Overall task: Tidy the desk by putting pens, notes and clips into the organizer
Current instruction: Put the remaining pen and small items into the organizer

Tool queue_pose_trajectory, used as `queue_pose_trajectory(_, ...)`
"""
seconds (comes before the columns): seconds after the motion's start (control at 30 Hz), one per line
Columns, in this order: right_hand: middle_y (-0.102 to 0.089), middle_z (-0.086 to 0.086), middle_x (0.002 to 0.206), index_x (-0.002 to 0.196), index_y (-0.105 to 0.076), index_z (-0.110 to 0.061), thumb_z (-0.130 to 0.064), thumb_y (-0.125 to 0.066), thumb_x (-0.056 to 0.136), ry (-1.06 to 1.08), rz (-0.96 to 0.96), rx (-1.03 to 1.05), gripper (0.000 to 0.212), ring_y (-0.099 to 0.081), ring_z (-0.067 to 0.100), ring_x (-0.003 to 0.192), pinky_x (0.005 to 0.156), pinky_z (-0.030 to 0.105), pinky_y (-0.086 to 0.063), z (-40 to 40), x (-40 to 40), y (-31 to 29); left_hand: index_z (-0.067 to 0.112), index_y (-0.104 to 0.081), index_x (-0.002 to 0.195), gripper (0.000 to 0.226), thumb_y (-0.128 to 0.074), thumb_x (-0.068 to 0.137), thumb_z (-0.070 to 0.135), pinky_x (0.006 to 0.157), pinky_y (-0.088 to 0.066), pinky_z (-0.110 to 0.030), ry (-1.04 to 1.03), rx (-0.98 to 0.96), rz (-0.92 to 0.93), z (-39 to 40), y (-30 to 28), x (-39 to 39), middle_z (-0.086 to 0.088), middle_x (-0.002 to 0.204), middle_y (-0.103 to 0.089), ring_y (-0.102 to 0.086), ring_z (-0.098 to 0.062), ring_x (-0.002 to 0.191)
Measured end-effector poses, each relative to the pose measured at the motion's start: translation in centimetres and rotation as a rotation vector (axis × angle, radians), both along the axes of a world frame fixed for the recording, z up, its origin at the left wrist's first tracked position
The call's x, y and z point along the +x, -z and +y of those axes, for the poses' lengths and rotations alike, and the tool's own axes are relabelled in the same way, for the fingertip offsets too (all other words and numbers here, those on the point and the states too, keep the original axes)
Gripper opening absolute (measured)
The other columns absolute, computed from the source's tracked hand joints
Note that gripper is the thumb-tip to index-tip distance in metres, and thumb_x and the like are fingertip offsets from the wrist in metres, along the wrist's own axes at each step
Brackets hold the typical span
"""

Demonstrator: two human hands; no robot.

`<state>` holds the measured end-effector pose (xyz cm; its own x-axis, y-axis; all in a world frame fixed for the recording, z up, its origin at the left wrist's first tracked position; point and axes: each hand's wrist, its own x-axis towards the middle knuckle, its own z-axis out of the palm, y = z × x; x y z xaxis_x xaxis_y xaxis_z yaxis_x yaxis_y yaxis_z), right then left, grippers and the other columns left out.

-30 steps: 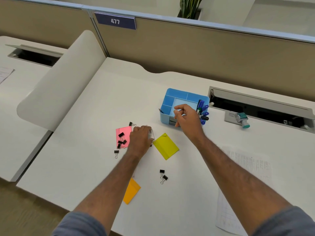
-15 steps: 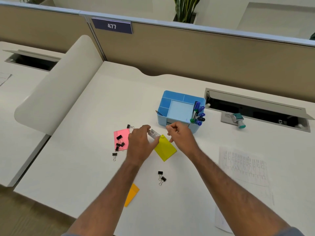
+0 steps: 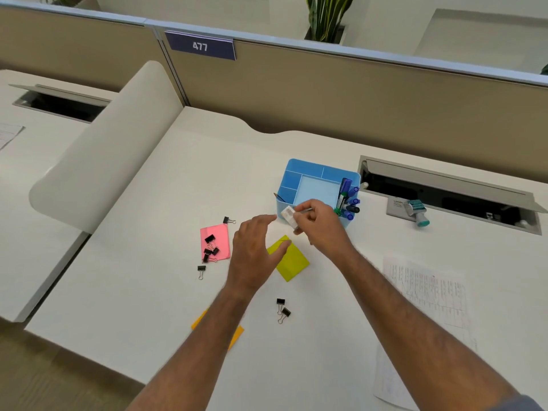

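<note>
Organizer [image 3: 292, 177], blue, far centre of the desk [image 3: 166, 292]: markers [image 3: 345, 197] already stand in its right compartment, a pencil [image 3: 278, 197] pokes from its left near corner, and the wide middle tray looks bare. Right hand [image 3: 321, 223], just near the organizer's near wall: fingers [image 3: 305, 209] curled round a small white box [image 3: 289, 215], possibly of clips or staples, contents not legible; judged to be on its way into the organizer, not yet in. Left hand [image 3: 255, 250], left of the right hand: fingers loosely extended, holding nothing, hovering over the corner of the yellow note [image 3: 292, 261]. Still loose on the desk: pink note [image 3: 218, 240] at left with several binder clips [image 3: 210, 247] lying on it, one clip [image 3: 228, 220] just beyond its far edge, one clip [image 3: 201, 269] near its near-left corner, a pair of clips [image 3: 283, 308] nearer the person, and an orange note [image 3: 237, 333] partly hidden by the left forearm. Printed sheet [image 3: 427, 292] at right, untouched. Judgement: pens mostly done; all three notes and all visible clips left, so well under halfway.
</note>
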<state>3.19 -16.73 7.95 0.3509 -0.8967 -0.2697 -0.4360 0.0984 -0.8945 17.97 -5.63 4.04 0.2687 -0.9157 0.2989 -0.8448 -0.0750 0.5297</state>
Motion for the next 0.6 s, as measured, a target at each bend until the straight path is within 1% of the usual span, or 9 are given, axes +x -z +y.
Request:
queue_pose_trajectory(0.07,-0.075,-0.004,0.089,0.107,-0.062,-0.025,-0.022,-0.06,0.1,-0.007,0.035,-0.036,0.008,-0.075,0.006,0.073,0.045,0.019,-0.045,-1.2,-0.1,-0.4,0.018,-0.058,0.128,0.042,-0.072,0.092,0.035,0.101,-0.046,-0.039,-0.041,-0.004,0.074,0.7,0.8,0.4,0.006,0.127,-0.062,-0.055,-0.017,0.118)
queue_pose_trajectory(0.1,-0.073,-0.005,0.093,0.107,-0.061,-0.026,-0.024,-0.06,0.1,-0.005,0.049,-0.046,0.007,-0.075,0.006,0.074,0.044,0.017,-0.046,-1.8,-0.2,-0.6,0.018,-0.059,0.126,0.038,-0.073,0.092,0.029,0.101,-0.047,-0.04,-0.073,0.0,0.109,1.1,1.2,0.7,0.007,0.124,-0.062,-0.055,-0.017,0.116)
queue_pose_trajectory(0.13,-0.071,-0.005,0.097,0.108,-0.06,-0.027,-0.025,-0.06,0.101,0.0,0.058,-0.057,0.008,-0.075,0.007,0.078,0.045,0.015,-0.047,-2.5,-0.2,-0.8,0.018,-0.06,0.124,0.035,-0.073,0.091,0.025,0.1,-0.047,-0.041,-0.108,0.011,0.143,1.5,1.6,1.0,0.007,0.122,-0.062,-0.055,-0.016,0.114)
queue_pose_trajectory(0.17,-0.07,-0.004,0.099,0.109,-0.06,-0.027,-0.025,-0.061,0.101,0.003,0.063,-0.072,0.008,-0.074,0.008,0.082,0.048,0.018,-0.048,-3.1,-0.2,-0.9,0.018,-0.061,0.123,0.034,-0.073,0.091,0.023,0.1,-0.048,-0.042,-0.142,0.029,0.179,1.9,2.0,1.4,0.008,0.121,-0.062,-0.054,-0.015,0.113)
queue_pose_trajectory(0.23,-0.068,-0.006,0.099,0.11,-0.059,-0.028,-0.026,-0.061,0.101,0.011,0.073,-0.114,0.01,-0.072,0.012,0.089,0.057,0.026,-0.053,-4.2,-0.1,-1.0,0.021,-0.06,0.122,0.032,-0.072,0.092,0.022,0.099,-0.048,-0.042,-0.193,0.076,0.236,2.6,2.6,2.1,0.012,0.119,-0.061,-0.052,-0.012,0.113)
queue_pose_trajectory(0.3,-0.065,-0.011,0.098,0.111,-0.059,-0.029,-0.024,-0.06,0.101,0.02,0.076,-0.146,0.011,-0.07,0.013,0.091,0.065,0.027,-0.055,-5.2,0.2,-1.0,0.022,-0.06,0.122,0.032,-0.071,0.092,0.023,0.1,-0.047,-0.042,-0.215,0.108,0.245,3.2,3.0,2.7,0.012,0.119,-0.061,-0.051,-0.011,0.114)
queue_pose_trajectory(0.4,-0.064,-0.007,0.102,0.112,-0.061,-0.028,-0.023,-0.057,0.102,0.02,0.086,-0.19,0.012,-0.068,0.012,0.091,0.066,0.024,-0.051,-6.7,0.9,-0.6,0.019,-0.059,0.127,0.037,-0.072,0.092,0.022,0.101,-0.047,-0.041,-0.254,0.139,0.232,4.1,3.4,3.7,0.008,0.12,-0.062,-0.053,-0.014,0.115)
queue_pose_trajectory(0.5,-0.061,-0.005,0.108,0.115,-0.061,-0.027,-0.024,-0.054,0.104,0.016,0.129,-0.23,0.014,-0.063,0.006,0.087,0.063,0.022,-0.048,-8.0,1.7,0.1,0.017,-0.056,0.133,0.044,-0.071,0.092,0.02,0.098,-0.044,-0.038,-0.318,0.181,0.235,4.9,3.5,4.7,0.004,0.12,-0.062,-0.053,-0.02,0.11)
queue_pose_trajectory(0.6,-0.059,-0.004,0.113,0.122,-0.063,-0.02,-0.024,-0.054,0.106,0.01,0.17,-0.244,0.019,-0.061,0.012,0.092,0.073,0.025,-0.053,-8.8,2.3,0.8,0.016,-0.055,0.135,0.045,-0.07,0.092,0.018,0.098,-0.041,-0.036,-0.364,0.231,0.257,5.8,3.7,5.3,0.002,0.123,-0.061,-0.052,-0.021,0.111)
